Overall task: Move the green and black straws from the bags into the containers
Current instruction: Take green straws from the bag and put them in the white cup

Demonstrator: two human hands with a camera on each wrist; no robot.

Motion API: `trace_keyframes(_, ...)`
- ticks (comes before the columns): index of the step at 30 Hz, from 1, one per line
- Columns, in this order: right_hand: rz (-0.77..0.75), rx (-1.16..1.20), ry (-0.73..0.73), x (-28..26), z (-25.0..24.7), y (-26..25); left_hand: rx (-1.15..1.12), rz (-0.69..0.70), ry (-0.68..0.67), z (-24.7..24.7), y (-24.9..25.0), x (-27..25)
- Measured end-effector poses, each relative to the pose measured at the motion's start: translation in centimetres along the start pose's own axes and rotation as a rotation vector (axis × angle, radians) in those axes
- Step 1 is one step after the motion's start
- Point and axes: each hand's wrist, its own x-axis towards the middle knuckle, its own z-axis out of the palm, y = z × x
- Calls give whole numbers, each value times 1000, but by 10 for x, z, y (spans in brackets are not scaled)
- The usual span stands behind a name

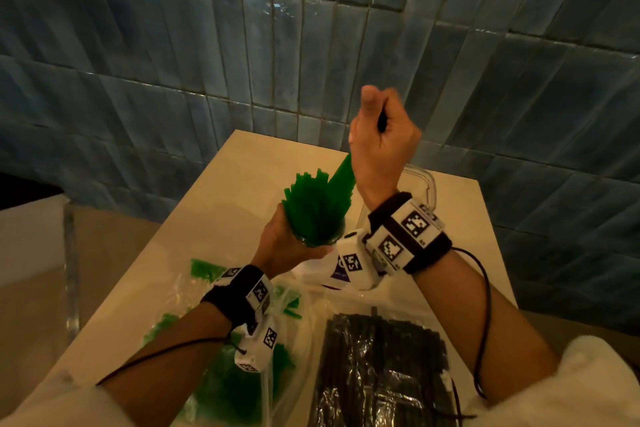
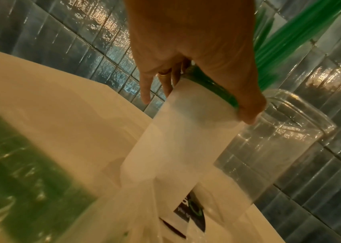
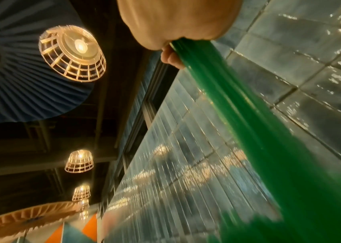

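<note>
My left hand (image 1: 287, 244) grips the rim of a frosted white container (image 2: 186, 139), holding it tilted over the table. Green straws (image 1: 311, 208) stand fanned out in the container (image 1: 320, 241). My right hand (image 1: 379, 130) is raised above it in a fist around a bunch of green straws (image 3: 248, 115). That bunch (image 1: 343, 175) slants down into the container's mouth. In the left wrist view my left hand (image 2: 188, 49) covers the rim. A clear bag of green straws (image 1: 225, 374) lies at the near left. A bag of black straws (image 1: 377, 374) lies at the near right.
A clear square container (image 2: 279, 148) stands behind the frosted one, partly hidden by my right wrist in the head view (image 1: 424, 184). The beige table (image 1: 214, 204) ends at a blue tiled wall (image 1: 173, 80). Lamps (image 3: 74, 52) hang overhead.
</note>
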Motion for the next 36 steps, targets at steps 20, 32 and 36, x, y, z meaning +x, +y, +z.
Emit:
trace_keyframes(20, 115, -798, -873, -91, -5, 56, -91, -45, -77, 5, -2, -3)
trace_keyframes(32, 128, -716, -999, -76, -7, 58, 8, -77, -32, 3, 1, -5)
trace_keyframes(36, 105, -776, -1025, -68, -14, 52, 79, -89, -73, 2, -8, -22)
